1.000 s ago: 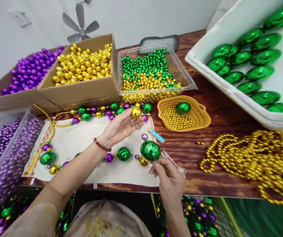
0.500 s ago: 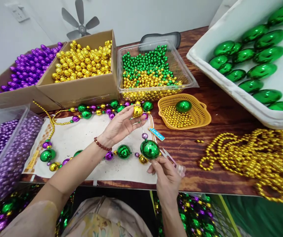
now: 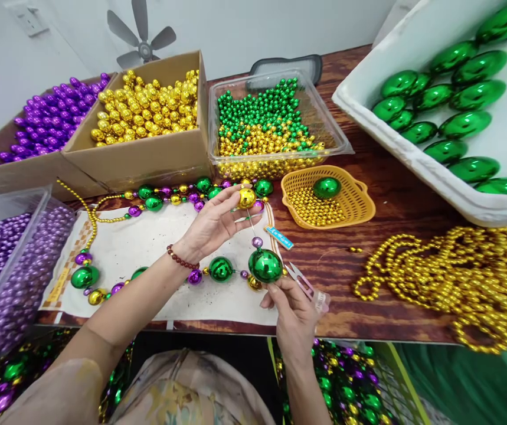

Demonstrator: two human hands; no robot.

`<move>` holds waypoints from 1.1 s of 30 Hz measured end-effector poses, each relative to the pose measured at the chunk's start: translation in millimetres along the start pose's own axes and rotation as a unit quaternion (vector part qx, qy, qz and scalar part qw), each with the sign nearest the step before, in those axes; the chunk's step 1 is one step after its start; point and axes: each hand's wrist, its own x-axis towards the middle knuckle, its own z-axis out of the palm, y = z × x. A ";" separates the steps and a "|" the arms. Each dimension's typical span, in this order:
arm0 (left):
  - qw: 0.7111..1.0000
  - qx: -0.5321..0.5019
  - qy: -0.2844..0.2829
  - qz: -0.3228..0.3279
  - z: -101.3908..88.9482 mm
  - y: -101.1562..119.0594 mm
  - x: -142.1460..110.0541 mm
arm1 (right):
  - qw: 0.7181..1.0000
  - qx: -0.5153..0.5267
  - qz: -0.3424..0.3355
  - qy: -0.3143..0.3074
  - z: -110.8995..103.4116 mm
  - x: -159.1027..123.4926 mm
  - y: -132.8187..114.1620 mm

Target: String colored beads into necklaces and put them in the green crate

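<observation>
So the left hand (image 3: 212, 223) pinches a gold ball (image 3: 247, 198) while the right hand (image 3: 296, 314) pinches a green ball (image 3: 265, 265) at its near end, probably to hold the string (image 3: 252, 225) straight.

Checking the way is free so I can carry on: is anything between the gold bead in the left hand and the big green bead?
Yes: a small purple bead sits just above the big green bead. Between it and the gold bead in the left hand, the thread shows no other bead.
</observation>
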 end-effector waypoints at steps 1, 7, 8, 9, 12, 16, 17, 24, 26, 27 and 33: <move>1.000 0.005 0.000 -0.001 0.2 -0.1 -0.5 | 1.000 0.001 0.003 0.002 -0.2 -0.4 0.7; 0.999 0.033 -0.024 0.005 6.4 -4.1 -6.9 | 1.000 0.027 0.011 0.003 1.8 -2.4 10.8; 0.999 0.038 -0.030 0.009 7.9 -5.9 -8.6 | 0.999 0.035 0.010 0.001 2.7 -2.3 13.0; 0.998 0.044 -0.035 0.013 9.3 -8.0 -10.3 | 0.999 0.046 0.010 0.000 3.8 -2.0 15.2; 0.996 0.068 -0.039 0.038 11.8 -15.7 -15.2 | 0.997 0.080 0.013 0.003 7.1 1.0 19.7; 0.994 0.079 -0.029 0.064 9.9 -23.2 -18.4 | 0.996 0.088 0.021 0.005 7.8 6.4 21.0; 0.995 0.078 -0.029 0.063 8.8 -24.3 -18.7 | 0.996 0.085 0.021 0.000 7.0 7.3 21.0; 0.997 0.052 -0.012 0.046 5.0 -34.2 -20.9 | 0.993 0.112 0.033 0.004 4.7 6.9 24.6; 0.997 0.046 -0.008 0.055 5.3 -37.2 -21.4 | 0.992 0.122 0.040 0.009 6.2 6.2 25.8; 0.997 0.045 -0.009 0.057 5.3 -38.3 -21.4 | 0.991 0.125 0.042 0.013 6.8 6.2 26.1; 0.997 0.066 0.009 0.039 0.7 -41.8 -20.4 | 0.992 0.118 0.034 -0.004 5.9 10.8 21.5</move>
